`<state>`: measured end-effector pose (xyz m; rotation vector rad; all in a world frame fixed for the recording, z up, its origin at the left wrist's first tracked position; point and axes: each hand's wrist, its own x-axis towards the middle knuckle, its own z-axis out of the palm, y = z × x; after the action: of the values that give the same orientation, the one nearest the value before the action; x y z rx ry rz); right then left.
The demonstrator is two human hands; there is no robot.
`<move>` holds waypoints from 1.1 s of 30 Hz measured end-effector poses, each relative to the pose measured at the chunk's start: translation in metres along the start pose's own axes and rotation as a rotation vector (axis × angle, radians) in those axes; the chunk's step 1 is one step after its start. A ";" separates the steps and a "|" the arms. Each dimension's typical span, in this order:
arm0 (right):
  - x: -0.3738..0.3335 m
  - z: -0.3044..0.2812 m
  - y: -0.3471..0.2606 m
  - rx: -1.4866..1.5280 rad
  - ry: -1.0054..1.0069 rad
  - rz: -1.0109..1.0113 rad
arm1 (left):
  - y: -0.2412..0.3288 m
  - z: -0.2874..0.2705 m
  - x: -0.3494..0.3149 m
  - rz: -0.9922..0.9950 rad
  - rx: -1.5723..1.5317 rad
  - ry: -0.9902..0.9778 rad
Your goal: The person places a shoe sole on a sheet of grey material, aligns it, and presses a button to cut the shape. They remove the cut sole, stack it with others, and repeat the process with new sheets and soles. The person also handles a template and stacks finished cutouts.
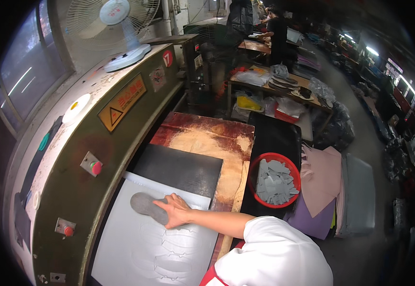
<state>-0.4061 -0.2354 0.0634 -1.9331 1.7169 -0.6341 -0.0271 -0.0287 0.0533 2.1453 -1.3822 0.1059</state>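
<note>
From the lower right, my right arm in a white sleeve reaches across the work surface. My right hand [178, 209] is closed, thumb and fingers spread about the near end of a grey insole-shaped piece [144, 203]. Its rounded far end shows, while my hand covers part of the rest. Beneath the piece lies a pale grey-white sheet [121, 243]. Curved, sole-like outlines mark this sheet just nearer to me. My left hand is out of the picture.
Along the left runs a green machine beam [78, 190] with red buttons and a fan [117, 19] on top. A dark board [179, 167] lies on a worn wooden bed [212, 138]. Right are a red basin [275, 180] of grey scraps and pink sheets [322, 171]. Another person [278, 35] stands farther back.
</note>
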 end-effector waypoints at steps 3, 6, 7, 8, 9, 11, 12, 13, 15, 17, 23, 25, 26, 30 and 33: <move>-0.005 -0.027 0.024 0.579 -0.041 0.098 | 0.050 0.013 0.014 -0.044 -0.018 -0.126; -0.020 -0.054 0.064 0.414 0.183 0.005 | 0.070 0.011 -0.003 0.201 0.114 -0.162; -0.028 -0.062 0.078 0.188 0.251 0.065 | 0.072 0.015 -0.010 0.082 0.005 -0.203; -0.035 -0.074 0.095 0.076 0.278 0.022 | 0.073 0.018 -0.019 -0.019 -0.081 -0.234; -0.041 -0.082 0.108 -0.041 0.335 0.000 | 0.073 0.021 -0.027 0.049 -0.046 -0.211; -0.059 -0.090 0.121 -0.291 0.273 0.193 | 0.076 0.027 -0.036 0.113 -0.044 -0.210; -0.068 -0.092 0.124 -0.295 0.388 0.019 | 0.082 0.027 -0.037 0.108 -0.056 -0.217; -0.075 -0.090 0.122 -0.298 0.458 -0.096 | 0.090 0.028 -0.035 0.196 -0.061 -0.203; -0.087 -0.079 0.111 -0.060 0.430 -0.222 | 0.116 0.030 -0.030 0.312 -0.094 -0.183; -0.095 -0.060 0.093 0.327 0.269 -0.223 | 0.149 0.036 -0.025 0.366 -0.161 -0.181; -0.071 -0.052 0.076 0.847 -0.110 0.366 | 0.222 0.070 -0.023 0.641 -0.308 -0.314; -0.055 -0.062 0.078 0.939 -0.225 0.544 | 0.235 0.077 -0.022 0.661 -0.329 -0.397; -0.049 -0.065 0.079 0.789 -0.346 0.535 | 0.242 0.081 -0.022 0.655 -0.334 -0.449; -0.037 -0.054 0.073 0.777 -0.682 0.288 | 0.262 0.091 -0.018 0.712 -0.357 -0.549; -0.037 -0.042 0.075 1.140 -0.708 0.365 | 0.269 0.105 -0.018 0.840 -0.343 -0.431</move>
<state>-0.4939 -0.2085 0.0485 -0.8317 0.8603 -0.5085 -0.2910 -0.1465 0.0740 1.2352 -2.2824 -0.2706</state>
